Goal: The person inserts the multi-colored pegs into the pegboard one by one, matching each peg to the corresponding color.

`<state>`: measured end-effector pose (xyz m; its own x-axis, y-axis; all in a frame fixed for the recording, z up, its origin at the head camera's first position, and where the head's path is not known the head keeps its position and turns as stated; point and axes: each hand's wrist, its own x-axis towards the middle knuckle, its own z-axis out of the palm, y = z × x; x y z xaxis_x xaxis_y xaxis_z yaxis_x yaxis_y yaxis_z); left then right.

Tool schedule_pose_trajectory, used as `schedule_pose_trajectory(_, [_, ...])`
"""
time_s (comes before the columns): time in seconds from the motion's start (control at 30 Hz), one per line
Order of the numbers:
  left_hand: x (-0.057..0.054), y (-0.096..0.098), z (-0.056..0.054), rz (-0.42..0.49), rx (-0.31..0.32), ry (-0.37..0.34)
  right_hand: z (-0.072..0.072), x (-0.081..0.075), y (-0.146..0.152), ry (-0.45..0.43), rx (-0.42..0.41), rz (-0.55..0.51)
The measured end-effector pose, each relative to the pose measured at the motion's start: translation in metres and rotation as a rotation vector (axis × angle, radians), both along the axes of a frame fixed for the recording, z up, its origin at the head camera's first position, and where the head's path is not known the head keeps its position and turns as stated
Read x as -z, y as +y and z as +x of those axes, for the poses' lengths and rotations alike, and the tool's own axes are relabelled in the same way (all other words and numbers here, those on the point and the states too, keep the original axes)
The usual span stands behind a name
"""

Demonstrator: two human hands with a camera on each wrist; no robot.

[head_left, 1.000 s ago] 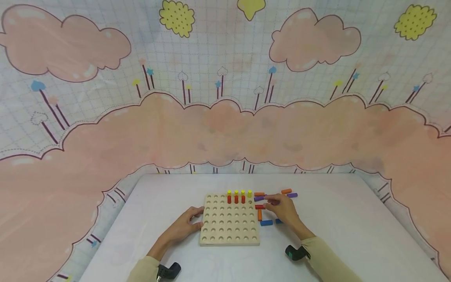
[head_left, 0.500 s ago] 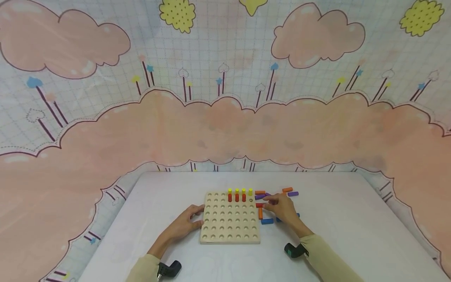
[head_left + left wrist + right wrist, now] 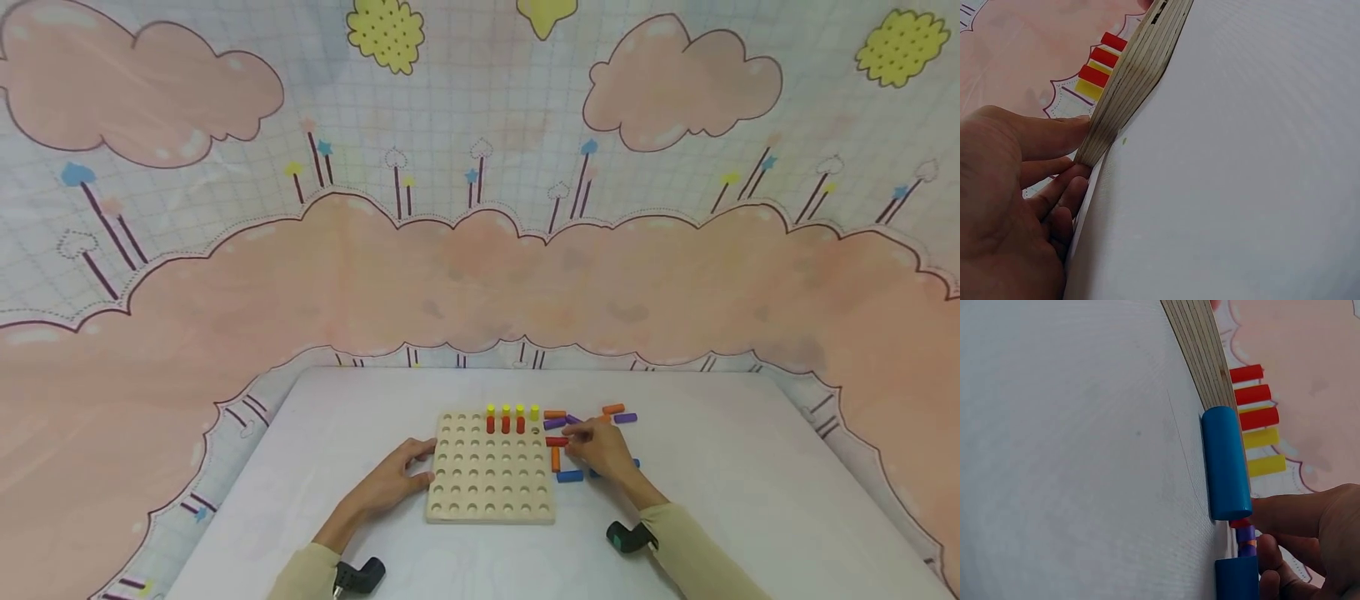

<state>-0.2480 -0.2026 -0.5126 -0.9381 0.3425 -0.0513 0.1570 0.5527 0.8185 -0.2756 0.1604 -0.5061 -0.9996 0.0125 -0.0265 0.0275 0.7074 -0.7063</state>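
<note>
Playroom-like spot: white table (image 3: 750, 483) (cartoon-cloud backdrop (image 3: 480, 283) behind).

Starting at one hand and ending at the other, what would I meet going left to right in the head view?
Left hand, wooden pegboard, red peg just past the board's right edge, right hand.

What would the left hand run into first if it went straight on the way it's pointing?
The left hand would meet the pegboard at once; its fingertips appear to rest against the board's left edge.
</note>
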Motion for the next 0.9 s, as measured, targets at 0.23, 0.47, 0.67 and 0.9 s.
schedule_pose_trajectory(0.23, [-0.0038, -0.0003, 0.0001, -0.006, -0.010, 0.011, -0.0023, -0.0021, 0.0005, 0.025, -0.009, 0.000])
schedule_pose_trajectory(0.47, [-0.0008, -0.0020, 0.0016, -0.002, -0.012, -0.004, -0.0010, 0.0024, -0.0020, 0.017, 0.003, 0.041])
schedule_pose_trajectory(0.67, [0.0032, -0.0017, 0.0034, 0.003, 0.002, -0.015, 0.0030, 0.0037, -0.0021, 0.028, -0.010, 0.052])
schedule_pose_trajectory(0.9, [-0.0001, -0.0006, 0.0017, 0.005, 0.008, 0.004, 0.0006, -0.0006, 0.0023, 0.034, -0.019, 0.031])
